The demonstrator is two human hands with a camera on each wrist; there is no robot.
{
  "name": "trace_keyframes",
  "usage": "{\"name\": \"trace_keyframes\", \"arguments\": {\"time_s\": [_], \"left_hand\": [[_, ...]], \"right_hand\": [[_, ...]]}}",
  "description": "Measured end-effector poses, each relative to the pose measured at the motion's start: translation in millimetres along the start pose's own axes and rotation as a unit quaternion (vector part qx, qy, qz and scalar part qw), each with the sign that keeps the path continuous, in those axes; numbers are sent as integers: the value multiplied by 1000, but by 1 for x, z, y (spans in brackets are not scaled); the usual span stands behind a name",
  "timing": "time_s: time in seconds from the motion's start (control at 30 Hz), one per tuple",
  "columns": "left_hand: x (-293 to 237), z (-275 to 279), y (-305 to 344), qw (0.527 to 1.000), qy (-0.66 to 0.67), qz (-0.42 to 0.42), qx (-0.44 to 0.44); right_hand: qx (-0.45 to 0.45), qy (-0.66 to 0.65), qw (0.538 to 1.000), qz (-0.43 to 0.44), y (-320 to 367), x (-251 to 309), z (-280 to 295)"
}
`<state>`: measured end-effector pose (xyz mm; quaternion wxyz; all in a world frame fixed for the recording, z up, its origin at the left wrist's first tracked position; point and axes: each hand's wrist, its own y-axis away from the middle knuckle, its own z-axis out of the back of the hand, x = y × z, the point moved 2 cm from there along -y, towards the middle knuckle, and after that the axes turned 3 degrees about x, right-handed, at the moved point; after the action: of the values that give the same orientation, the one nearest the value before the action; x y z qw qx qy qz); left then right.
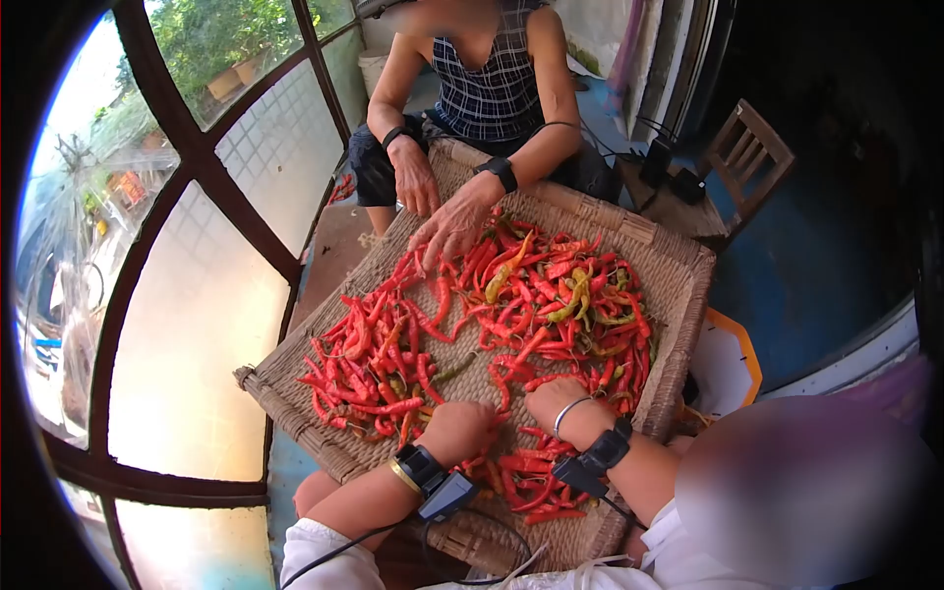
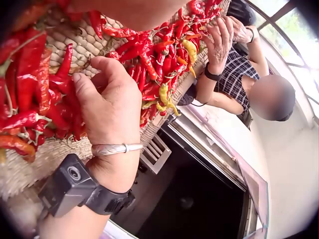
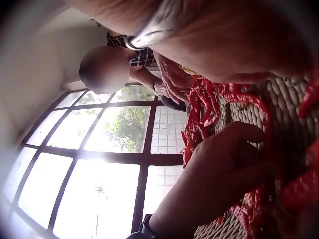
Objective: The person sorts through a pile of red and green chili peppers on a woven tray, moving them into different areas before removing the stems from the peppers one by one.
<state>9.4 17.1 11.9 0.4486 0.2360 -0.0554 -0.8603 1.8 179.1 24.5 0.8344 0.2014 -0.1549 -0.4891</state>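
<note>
Red chilli peppers (image 1: 359, 359) lie in loose heaps on a woven tray (image 1: 295, 364), with some yellow-green ones (image 1: 575, 300) at the right. My left hand (image 1: 460, 433) is low over the tray's near part; in the right wrist view the left hand (image 3: 214, 167) has bent fingers beside a long red pepper (image 3: 266, 117), and its grip is too dark to make out. Close to its right is my right hand (image 1: 570, 408). The left wrist view shows the right hand (image 2: 112, 99) with thumb and forefinger bent and apart, at red peppers (image 2: 62, 99); its other fingertips are hidden.
Across the tray sits another person, one hand (image 1: 457, 221) on the peppers and the other (image 1: 417, 185) by the far edge. A wooden chair (image 1: 752, 157) stands back right, a white container with an orange rim (image 1: 752, 359) beside the tray. Framed windows (image 1: 187, 344) line the left.
</note>
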Motion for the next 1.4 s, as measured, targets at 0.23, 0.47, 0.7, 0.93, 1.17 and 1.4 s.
{"name": "trace_keyframes", "arguments": {"time_s": [0.23,0.47,0.7,0.93,1.17,1.4], "left_hand": [[8,-6,-2,999,-20,-29,25],[23,40,0,979,204,-22,6],[42,65,-8,761,620,46,-188],[27,41,-5,976,203,-26,-69],[-2,-4,3,998,-32,12,59],[2,-3,1,998,-32,-21,50]], "right_hand": [[22,16,1000,1,-1,1,2],[51,15,999,10,4,4,6],[81,10,997,-14,2,-4,5],[9,-16,1000,1,-4,-4,5],[31,-45,997,62,-8,11,-6],[22,-14,999,42,-10,16,-7]]}}
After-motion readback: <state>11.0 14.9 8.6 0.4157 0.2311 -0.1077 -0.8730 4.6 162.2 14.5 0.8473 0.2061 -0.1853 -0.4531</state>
